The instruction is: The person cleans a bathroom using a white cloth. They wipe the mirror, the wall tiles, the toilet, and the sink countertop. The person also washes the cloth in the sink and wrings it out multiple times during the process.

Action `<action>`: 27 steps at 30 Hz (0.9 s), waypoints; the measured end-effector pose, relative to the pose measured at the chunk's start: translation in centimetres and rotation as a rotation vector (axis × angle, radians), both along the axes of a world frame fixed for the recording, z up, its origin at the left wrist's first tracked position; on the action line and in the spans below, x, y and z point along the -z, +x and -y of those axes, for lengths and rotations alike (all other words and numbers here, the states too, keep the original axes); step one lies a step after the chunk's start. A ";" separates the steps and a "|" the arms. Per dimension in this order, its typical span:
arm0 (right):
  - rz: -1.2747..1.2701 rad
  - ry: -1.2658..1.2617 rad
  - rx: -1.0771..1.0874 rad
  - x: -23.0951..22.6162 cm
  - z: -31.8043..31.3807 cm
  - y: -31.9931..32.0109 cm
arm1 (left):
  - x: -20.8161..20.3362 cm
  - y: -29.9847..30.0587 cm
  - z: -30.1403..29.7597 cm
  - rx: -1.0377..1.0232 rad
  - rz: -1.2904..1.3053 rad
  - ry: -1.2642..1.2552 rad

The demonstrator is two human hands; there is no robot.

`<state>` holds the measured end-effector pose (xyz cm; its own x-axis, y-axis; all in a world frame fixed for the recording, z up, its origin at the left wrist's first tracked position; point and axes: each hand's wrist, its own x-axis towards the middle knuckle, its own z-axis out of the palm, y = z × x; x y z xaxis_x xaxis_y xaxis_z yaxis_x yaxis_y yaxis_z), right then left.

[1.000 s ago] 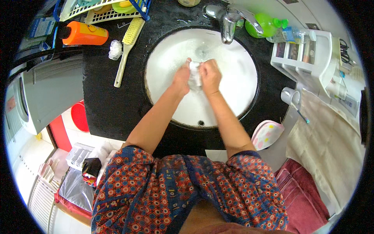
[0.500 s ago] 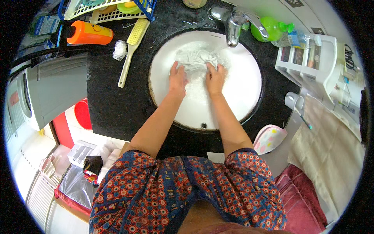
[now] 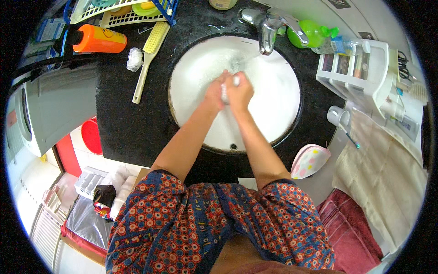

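Observation:
Both hands meet over the middle of the round white sink (image 3: 273, 105). A small wet white cloth (image 3: 224, 93) is bunched between them, most of it hidden by my fingers. My right hand (image 3: 240, 93) is closed round the cloth, with a bit of white poking out above the fist. Pressed against it from the left, my left hand (image 3: 214, 93) has its fingers wrapped partly about the bundle; motion blurs them slightly. Cloudy water lies in the basin beyond my hands. The chrome tap (image 3: 268, 34) stands at the far rim.
Left of the sink lie a yellow-bristled brush (image 3: 150, 59), a crumpled white wad (image 3: 134, 59) and an orange bottle (image 3: 100, 39). A green bottle (image 3: 308, 34), white drawer unit (image 3: 351, 75), white cup (image 3: 337, 116) and spotted pouch (image 3: 311, 160) stand or lie to the right.
The cloth was spread in the water at the far side of the basin with my hands apart. Now it is gathered up between my hands, which have come together nearer to me.

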<state>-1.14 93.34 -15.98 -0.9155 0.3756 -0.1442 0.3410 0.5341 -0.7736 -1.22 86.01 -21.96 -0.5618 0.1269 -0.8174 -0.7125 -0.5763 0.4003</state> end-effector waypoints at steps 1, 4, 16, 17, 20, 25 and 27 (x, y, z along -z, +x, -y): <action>-0.048 -0.010 -0.099 -0.9 1.7 1.8 | 0.7 0.0 0.6 0.112 -0.025 -0.134; -0.056 0.022 -0.251 -2.1 4.2 3.9 | -1.5 0.1 3.5 -0.054 0.065 0.323; -0.197 0.133 -0.206 0.9 2.7 2.9 | 0.2 0.2 2.1 -0.073 0.062 0.196; -0.093 0.241 -0.232 1.5 0.8 1.5 | -0.1 0.1 1.4 -0.069 0.156 0.113; -0.185 0.508 -0.295 4.3 -7.0 -1.1 | -5.5 -2.3 1.6 0.293 -0.152 -0.413; -0.093 0.498 -0.404 2.0 -10.6 0.6 | -4.5 -1.5 5.3 0.971 -0.714 -1.519; -0.207 0.359 -0.291 -0.4 -10.7 -0.2 | -6.0 -0.6 3.0 1.065 -0.844 -1.695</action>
